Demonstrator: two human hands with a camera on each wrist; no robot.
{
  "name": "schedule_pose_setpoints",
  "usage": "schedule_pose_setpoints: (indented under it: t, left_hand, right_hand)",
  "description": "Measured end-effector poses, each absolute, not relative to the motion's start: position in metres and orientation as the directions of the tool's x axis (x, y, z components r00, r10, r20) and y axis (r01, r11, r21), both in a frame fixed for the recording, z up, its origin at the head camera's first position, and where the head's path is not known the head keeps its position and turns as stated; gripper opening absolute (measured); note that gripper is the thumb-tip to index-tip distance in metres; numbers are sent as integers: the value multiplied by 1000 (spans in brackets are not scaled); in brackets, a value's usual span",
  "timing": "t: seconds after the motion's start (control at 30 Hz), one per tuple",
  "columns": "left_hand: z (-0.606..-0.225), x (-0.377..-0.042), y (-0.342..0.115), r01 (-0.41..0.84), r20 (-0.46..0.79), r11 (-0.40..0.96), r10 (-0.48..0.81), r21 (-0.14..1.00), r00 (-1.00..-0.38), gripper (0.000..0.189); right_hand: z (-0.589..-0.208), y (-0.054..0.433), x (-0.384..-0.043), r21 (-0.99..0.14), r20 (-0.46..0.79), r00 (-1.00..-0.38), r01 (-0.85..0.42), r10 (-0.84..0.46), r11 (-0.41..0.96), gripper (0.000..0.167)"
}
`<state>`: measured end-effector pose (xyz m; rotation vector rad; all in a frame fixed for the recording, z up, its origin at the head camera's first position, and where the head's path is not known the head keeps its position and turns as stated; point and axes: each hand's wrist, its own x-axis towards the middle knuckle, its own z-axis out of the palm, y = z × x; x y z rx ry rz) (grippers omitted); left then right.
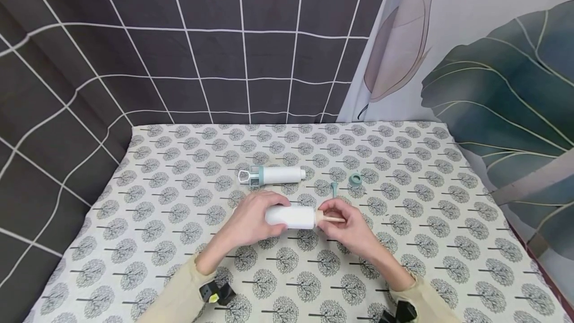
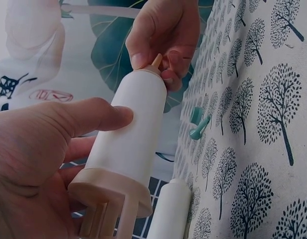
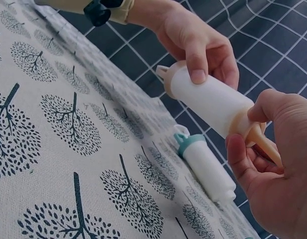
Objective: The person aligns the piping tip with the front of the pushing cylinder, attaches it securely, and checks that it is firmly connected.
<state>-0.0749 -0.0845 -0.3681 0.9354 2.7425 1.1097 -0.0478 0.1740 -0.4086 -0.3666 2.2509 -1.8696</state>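
Note:
A white icing syringe [image 1: 293, 217] with beige fittings lies across both hands. My left hand [image 1: 256, 217] grips its barrel, thumb on the near side. At that end a beige base with a frame-like handle [image 2: 109, 185] shows in the left wrist view. The right hand [image 1: 349, 224] pinches the beige collar [image 3: 239, 123] at the opposite end, with thumb and fingertips around it. From the collar a slim beige nozzle [image 3: 265, 145] sticks out beneath the right palm. In the head view the left hand covers the handle end.
Beyond the hands lies a second white syringe [image 1: 282, 175] with a teal handle end [image 1: 255, 176]. Right of it are a teal nozzle [image 1: 334, 189] and a teal ring [image 1: 352, 181]. A tree-print cloth [image 1: 309, 283] covers the table, with a dark grid curtain [image 1: 211, 54] behind.

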Motion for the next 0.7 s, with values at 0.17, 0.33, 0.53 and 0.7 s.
schedule_pose_setpoints:
  t: [0.17,0.33,0.53,0.7]
  left_hand:
    - [-368,-74,-84,524,189,568,544,634,-818,46]
    - [-368,-74,-83,524,194,569,539,634,-820,45]
    - [-370,-74,-82,523,202,571,529,633,-824,44]
    - [-371,-75,-82,532,214,573,529,623,-821,44]
  right_hand:
    - [-408,174,-48,-991,-12,-948,-32,-319,131,31]
    - [-407,174,-48,-996,-43,-945,17,-326,84,32]
    - [-407,173,-49,-997,-65,-947,46,-315,66,34]
    - [-407,172,-49,-995,-84,-953,66,-291,71,35]
